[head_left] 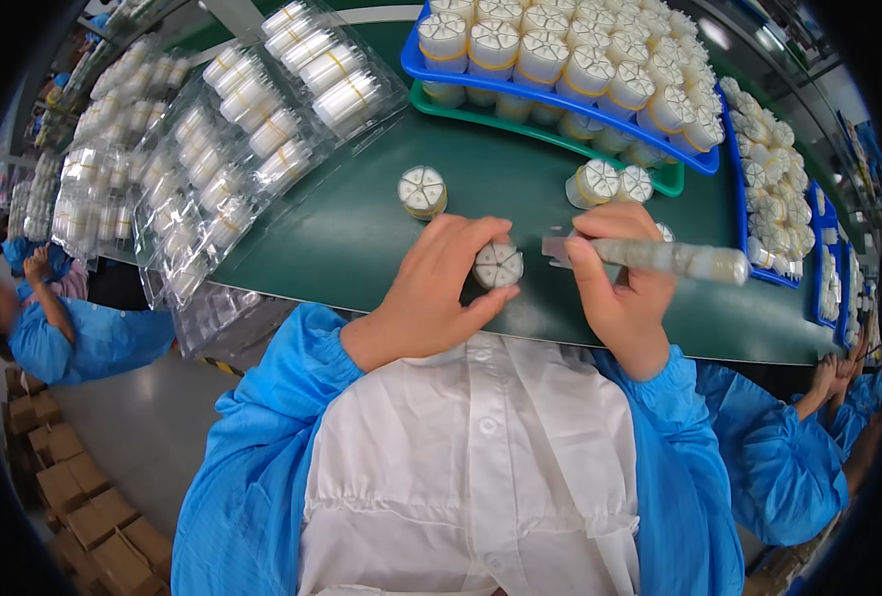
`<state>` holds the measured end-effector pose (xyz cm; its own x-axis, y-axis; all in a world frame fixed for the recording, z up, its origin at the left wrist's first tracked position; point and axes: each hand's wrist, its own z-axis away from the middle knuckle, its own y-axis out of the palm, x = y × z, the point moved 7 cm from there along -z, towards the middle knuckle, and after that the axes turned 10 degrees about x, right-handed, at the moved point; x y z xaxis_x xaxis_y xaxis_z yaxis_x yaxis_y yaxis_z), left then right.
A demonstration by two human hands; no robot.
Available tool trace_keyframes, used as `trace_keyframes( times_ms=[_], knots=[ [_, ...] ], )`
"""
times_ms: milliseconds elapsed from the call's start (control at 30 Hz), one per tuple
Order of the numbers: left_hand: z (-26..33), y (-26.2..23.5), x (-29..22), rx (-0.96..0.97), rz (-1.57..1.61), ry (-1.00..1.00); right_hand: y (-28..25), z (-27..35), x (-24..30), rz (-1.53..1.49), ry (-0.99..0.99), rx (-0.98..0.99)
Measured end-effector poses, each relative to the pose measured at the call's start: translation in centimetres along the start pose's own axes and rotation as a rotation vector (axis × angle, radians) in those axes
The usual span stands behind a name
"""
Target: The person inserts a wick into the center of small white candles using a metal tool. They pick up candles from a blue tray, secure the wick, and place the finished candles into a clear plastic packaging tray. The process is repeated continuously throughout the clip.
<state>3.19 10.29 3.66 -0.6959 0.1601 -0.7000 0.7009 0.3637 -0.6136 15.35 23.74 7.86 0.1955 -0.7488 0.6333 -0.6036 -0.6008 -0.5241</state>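
Observation:
My left hand (426, 283) holds a short round bundle of white wedge-shaped pieces (498, 266), thumb and fingers curled around its side near the table's front edge. My right hand (625, 298) grips a stick-like tool (679, 258) with a thick, pale, mottled handle. Its flat, translucent, notched tip points left toward the bundle, with a gap between them. Just beyond my left hand stands a similar bundle (423, 191) with a yellow band. Two more bundles (596, 183) stand beyond my right hand, and another white end shows partly behind that hand.
Banded bundles fill a blue tray (560, 99) stacked over a green tray (520, 126) on the green table (341, 238). Clear plastic trays (252, 129) of white bundles lie at left. More blue trays (784, 278) stand at right. People in blue sleeves (98, 333) work on both sides.

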Motion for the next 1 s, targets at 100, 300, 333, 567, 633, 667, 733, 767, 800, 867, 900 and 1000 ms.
trace_keyframes(
  times_ms=[100, 300, 333, 567, 633, 667, 733, 767, 800, 867, 900, 1000],
  knots=[
    [2.2, -2.0, -0.6, -0.005, -0.093, -0.023, 0.7, 1.0, 0.5, -0.030, 0.066, 0.072],
    [2.8, -7.1, 1.4, -0.164, -0.348, -0.299, 3.3, 2.3, -0.5, -0.022, 0.172, 0.174],
    [2.0, -7.5, 1.5, -0.163, -0.379, -0.327, 3.6, 2.3, -0.7, -0.030, 0.176, 0.170],
    [-1.4, -7.0, 1.5, 0.057, -0.551, -0.250, 3.5, 2.3, -1.1, 0.065, 0.180, 0.200],
    [-1.2, -7.8, 1.6, 0.017, -0.530, -0.260, 3.7, 2.2, -1.1, 0.060, 0.157, 0.199],
    [-1.0, -8.5, 1.6, -0.009, -0.510, -0.274, 3.8, 2.3, -1.2, 0.060, 0.139, 0.194],
    [-0.6, -11.0, 1.6, -0.099, -0.479, -0.309, 3.8, 2.4, -1.1, 0.062, 0.130, 0.189],
    [-0.1, -12.9, 1.5, -0.167, -0.473, -0.338, 3.9, 2.5, -1.2, 0.057, 0.131, 0.193],
    [0.2, -15.0, 1.4, -0.244, -0.493, -0.375, 3.9, 2.6, -1.2, 0.053, 0.134, 0.195],
    [1.1, -18.9, 2.1, -0.348, -0.682, -0.425, 3.9, 2.6, -1.0, 0.047, 0.128, 0.204],
    [1.2, -20.4, 2.5, -0.362, -0.802, -0.463, 3.9, 2.5, -1.0, 0.047, 0.124, 0.207],
    [0.6, -22.3, 4.4, -0.267, -1.131, -0.576, 3.9, 2.7, -1.0, 0.049, 0.112, 0.191]
  ],
)
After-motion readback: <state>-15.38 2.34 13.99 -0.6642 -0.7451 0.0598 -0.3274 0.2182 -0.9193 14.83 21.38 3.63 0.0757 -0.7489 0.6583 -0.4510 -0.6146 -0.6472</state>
